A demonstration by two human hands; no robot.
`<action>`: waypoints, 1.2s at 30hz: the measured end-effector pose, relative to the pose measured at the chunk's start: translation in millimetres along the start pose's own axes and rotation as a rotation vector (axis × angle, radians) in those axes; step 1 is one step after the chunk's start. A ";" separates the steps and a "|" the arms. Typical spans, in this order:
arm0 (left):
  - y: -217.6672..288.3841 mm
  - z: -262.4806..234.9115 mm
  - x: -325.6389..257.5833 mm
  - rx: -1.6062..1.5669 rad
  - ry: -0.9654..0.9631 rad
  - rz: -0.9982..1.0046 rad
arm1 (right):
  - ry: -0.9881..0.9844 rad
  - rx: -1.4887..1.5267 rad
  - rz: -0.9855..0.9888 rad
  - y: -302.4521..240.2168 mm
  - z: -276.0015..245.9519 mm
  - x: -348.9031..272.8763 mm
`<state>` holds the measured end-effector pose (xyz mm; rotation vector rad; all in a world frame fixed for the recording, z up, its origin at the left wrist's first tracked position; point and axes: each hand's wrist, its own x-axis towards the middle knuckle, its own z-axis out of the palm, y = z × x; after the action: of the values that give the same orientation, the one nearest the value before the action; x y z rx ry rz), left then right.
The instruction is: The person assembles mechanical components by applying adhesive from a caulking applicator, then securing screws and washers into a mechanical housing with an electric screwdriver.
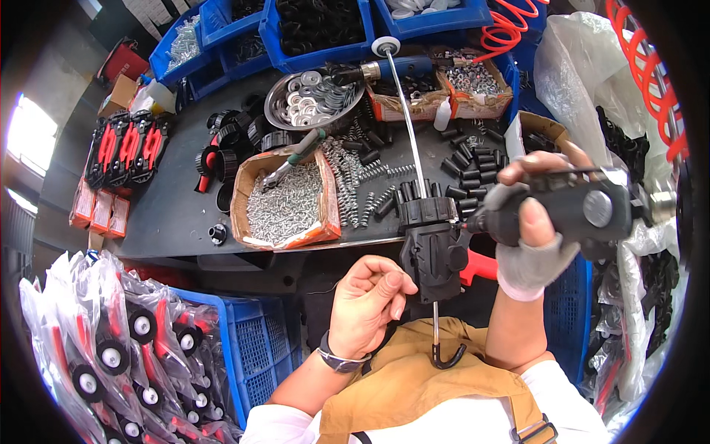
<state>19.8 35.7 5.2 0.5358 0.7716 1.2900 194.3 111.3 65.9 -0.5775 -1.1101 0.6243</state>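
At the desk's near edge: we hold a black plastic housing (pixel 434 251) on a thin metal rod (pixel 409 126), just above our lap.
Rod axis: long axis runs nearly straight away from us, leaning slightly left at the far end; a white wheel (pixel 385 46) caps the far end, a black hook (pixel 448 358) the near end.
Housing: it sits low on the rod, ribbed collar toward the desk, tapered end toward us.
Left hand (pixel 366 303): our fingers curl closed, thumb and forefinger tips pinching at the housing's left side.
Right hand (pixel 534 222): in a grey fingerless glove, fingers wrapped tight around a black power driver (pixel 573 211), which lies crosswise, its tip pointing left at the housing's upper right.
Desk (pixel 174 211): a cardboard box of screws (pixel 285 200), loose springs (pixel 362 181), black sleeves (pixel 466 159), a metal bowl of washers (pixel 310 100).
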 end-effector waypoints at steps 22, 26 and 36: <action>-33.4 18.3 -51.5 -0.015 -0.230 -0.105 | -0.465 0.319 -0.201 -94.4 -12.8 -52.7; -18.7 8.2 -48.8 0.120 -0.200 -0.041 | -0.355 0.304 -0.175 -97.3 -8.3 -57.4; -11.0 -30.0 34.0 0.766 -0.105 0.124 | -0.326 0.181 -0.050 -64.4 1.3 -55.2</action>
<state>7.2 64.5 -29.2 1.2687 1.1555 1.0367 186.7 27.6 76.7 -0.2965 -1.3507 0.7851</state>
